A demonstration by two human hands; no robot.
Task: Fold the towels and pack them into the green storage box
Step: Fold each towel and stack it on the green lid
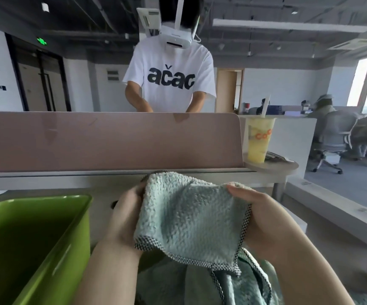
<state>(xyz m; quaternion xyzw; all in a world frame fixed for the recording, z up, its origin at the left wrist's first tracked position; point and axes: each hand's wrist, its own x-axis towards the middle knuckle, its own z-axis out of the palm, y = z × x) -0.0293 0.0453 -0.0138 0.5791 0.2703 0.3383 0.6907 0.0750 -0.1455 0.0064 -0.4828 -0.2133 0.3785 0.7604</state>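
Note:
A pale green towel (189, 219) with a checked hem is held up over the desk, folded over into a small panel. My left hand (123, 216) grips its left edge and my right hand (264, 219) grips its right edge, thumb on top. More green towels (202, 287) lie heaped below it at the bottom of the view. The green storage box (74, 221) stands open at the lower left, and its visible inside looks empty.
A pink divider panel (112, 142) runs across the back of the desk. A yellow drink cup (258, 139) with a straw stands at the right end. A person in a white T-shirt (169, 78) works behind the divider. A long white carton (336, 214) lies on the right.

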